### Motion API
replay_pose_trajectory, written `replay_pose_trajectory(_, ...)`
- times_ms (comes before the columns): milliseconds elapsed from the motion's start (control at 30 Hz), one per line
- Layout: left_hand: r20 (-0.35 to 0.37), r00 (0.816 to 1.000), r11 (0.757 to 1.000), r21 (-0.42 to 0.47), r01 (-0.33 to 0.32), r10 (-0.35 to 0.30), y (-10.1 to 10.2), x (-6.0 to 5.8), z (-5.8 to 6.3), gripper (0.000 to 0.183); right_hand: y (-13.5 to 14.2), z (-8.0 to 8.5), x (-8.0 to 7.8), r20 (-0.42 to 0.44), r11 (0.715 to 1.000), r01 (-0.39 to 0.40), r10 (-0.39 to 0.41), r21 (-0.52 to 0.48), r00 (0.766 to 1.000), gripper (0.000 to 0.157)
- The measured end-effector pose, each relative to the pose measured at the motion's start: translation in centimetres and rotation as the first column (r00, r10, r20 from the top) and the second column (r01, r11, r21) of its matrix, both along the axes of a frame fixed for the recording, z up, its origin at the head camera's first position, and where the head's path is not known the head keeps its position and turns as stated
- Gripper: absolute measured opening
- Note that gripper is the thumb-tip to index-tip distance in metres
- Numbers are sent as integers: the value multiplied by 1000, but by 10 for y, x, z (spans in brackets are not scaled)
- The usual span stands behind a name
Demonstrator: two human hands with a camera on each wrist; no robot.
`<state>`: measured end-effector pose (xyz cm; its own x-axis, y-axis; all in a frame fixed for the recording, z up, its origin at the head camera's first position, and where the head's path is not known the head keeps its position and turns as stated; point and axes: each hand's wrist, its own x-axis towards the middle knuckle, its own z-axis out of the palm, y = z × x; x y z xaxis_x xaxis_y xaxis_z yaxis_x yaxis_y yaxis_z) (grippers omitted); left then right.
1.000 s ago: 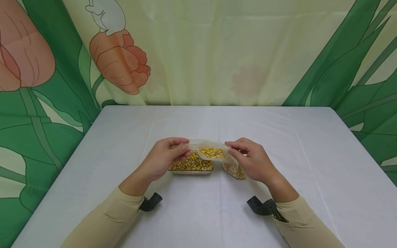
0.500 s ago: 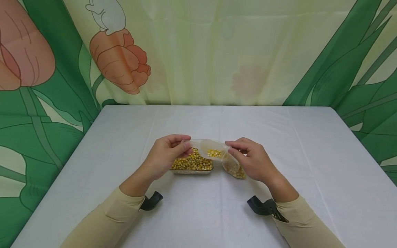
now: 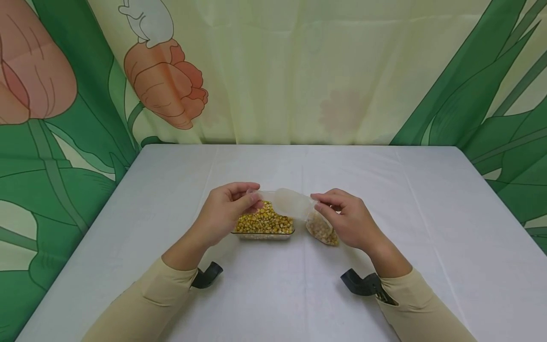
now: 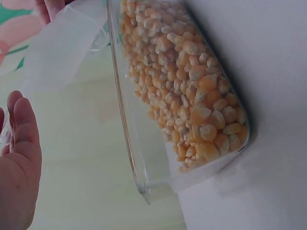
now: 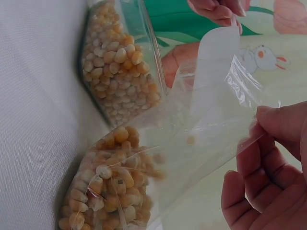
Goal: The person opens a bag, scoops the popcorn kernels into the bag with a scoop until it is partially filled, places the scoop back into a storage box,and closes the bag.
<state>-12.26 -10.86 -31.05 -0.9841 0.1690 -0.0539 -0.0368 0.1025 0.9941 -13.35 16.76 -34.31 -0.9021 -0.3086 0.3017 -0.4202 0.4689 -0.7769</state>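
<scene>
The left hand pinches a white scoop at the mouth of a clear bag, pinched by the right hand beside the clear box of kernels; spreading that mouth wide should limit spills.

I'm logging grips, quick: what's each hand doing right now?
Left hand: holding the translucent scoop.
Right hand: pinching the plastic bag by its edge.

A Curtained Tabletop Booth

A cartoon-printed curtain with tulips, leaves and a white rabbit hangs behind the white-clothed table and flanks its left and right sides. It screens the surroundings; whether home, studio or lab cannot be told.
</scene>
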Motion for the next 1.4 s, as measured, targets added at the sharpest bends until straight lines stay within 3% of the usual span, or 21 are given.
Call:
replay_pose_trajectory(267,22,1000,1000,30,7,-8,-12,-3,-3,35,-1,0,0,3,1000,3,-3,-4,1000,22)
replay_pose_trajectory(700,41,998,999,36,-41,39,-41,-1,-10,36,0,-2,0,25,1000,16,-16,22,1000,23)
replay_pose_trajectory(933,-3,993,992,-54,-114,114,-61,-4,-6,38,0,-1,-1,13,999,20,-21,39,1000,24)
replay_pose_trajectory(1200,-25,980,953,-231,-196,195,-75,-5,-4,40,-1,-1,-1,12,1000,14,-14,27,1000,24)
replay_pose_trajectory(1400,-87,967,895,-366,-256,241,-79,-6,-2,39,-2,0,-1,15,999,16,-16,30,1000,24)
